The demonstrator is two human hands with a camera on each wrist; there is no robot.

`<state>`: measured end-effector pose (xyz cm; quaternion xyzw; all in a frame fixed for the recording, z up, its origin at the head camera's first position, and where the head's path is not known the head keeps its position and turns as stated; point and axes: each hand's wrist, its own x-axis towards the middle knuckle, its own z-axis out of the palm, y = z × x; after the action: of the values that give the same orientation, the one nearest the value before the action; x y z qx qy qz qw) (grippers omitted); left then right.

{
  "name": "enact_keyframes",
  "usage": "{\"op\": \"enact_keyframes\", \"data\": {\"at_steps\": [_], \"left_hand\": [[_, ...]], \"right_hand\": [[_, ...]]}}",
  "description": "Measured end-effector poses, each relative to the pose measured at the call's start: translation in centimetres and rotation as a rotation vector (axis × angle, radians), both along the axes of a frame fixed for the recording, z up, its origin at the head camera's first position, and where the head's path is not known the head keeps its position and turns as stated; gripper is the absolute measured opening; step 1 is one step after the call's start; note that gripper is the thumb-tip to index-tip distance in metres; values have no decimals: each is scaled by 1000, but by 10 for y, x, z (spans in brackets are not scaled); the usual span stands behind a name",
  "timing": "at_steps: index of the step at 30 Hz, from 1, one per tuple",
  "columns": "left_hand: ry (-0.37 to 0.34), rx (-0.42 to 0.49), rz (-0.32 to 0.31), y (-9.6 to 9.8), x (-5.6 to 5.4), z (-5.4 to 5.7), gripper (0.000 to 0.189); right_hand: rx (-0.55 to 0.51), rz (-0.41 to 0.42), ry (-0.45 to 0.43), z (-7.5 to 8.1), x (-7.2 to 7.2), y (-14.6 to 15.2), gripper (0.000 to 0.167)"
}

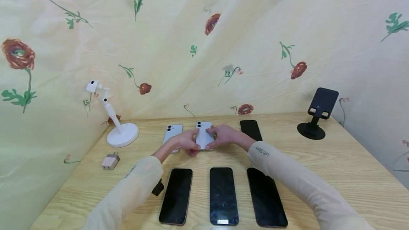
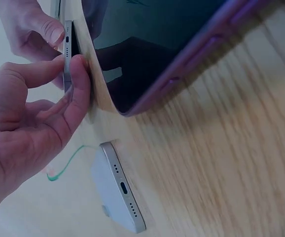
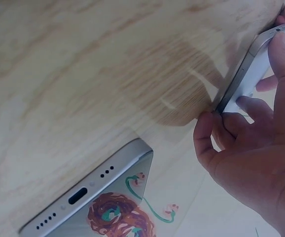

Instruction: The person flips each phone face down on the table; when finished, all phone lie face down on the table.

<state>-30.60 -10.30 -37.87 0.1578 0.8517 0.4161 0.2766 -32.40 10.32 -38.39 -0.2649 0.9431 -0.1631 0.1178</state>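
At the back middle of the table, both hands hold a white phone (image 1: pixel 204 138) that lies back up, its two round lenses at the top left. My left hand (image 1: pixel 186 141) pinches its lower left corner between thumb and fingers. In the left wrist view, the phone's bottom edge (image 2: pixel 67 47) stands slightly off the wood. My right hand (image 1: pixel 226 136) grips the right side, with fingertips on the back and along the edge, as the right wrist view also shows. A pale blue phone (image 1: pixel 174 130) lies just left, partly behind my left hand. Right of my hands lies a black-screened phone (image 1: pixel 250 129).
Three dark phones lie screen up in front: left (image 1: pixel 176 196), middle (image 1: pixel 223 195) and right (image 1: pixel 267 201), the last partly under my right sleeve. A white stand (image 1: pixel 123 136) and a plug charger (image 1: pixel 110 161) are at left. At back right stands a black phone stand (image 1: pixel 311 130).
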Motion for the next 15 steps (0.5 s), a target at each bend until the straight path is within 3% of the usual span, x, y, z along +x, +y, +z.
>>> {"op": "enact_keyframes", "data": {"at_steps": [9, 15], "left_hand": [[141, -156, -4, 4, 3, 1, 87], [165, -202, -4, 7, 4, 3, 86]], "right_hand": [[-4, 11, 9, -4, -1, 1, 86], [-8, 7, 5, -7, -2, 1, 86]]}}
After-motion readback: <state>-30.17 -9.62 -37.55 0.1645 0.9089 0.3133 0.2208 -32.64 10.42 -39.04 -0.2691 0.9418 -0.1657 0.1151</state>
